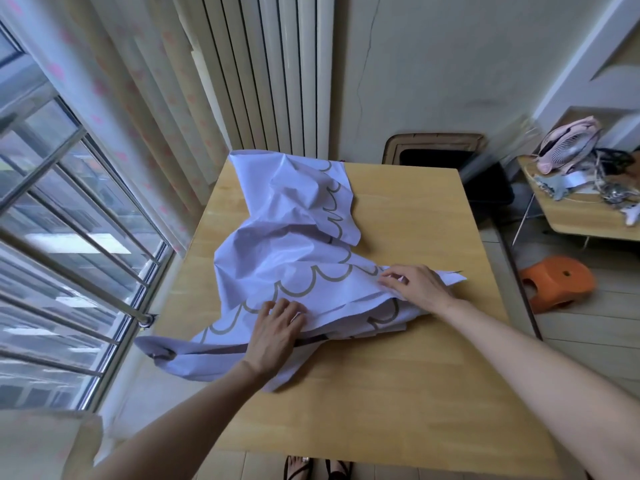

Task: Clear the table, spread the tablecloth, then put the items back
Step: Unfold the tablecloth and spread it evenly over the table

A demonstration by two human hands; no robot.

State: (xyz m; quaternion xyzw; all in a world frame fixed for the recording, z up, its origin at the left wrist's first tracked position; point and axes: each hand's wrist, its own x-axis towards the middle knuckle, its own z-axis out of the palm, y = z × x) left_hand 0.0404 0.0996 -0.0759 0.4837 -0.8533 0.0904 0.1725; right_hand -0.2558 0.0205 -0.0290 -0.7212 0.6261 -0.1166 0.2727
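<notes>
the crumpled lilac tablecloth (294,258) lies bunched on the wooden table (415,375), toward its window side. the left hand (277,330) presses flat on the cloth's near fold, fingers together, while the right hand (415,285) pinches its edge.

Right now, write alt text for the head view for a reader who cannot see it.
Two bare hands, left hand and right hand, press on a crumpled pale tablecloth with a scalloped border, bunched over the left half of a wooden table. An orange stool lies on the floor at right.
</notes>
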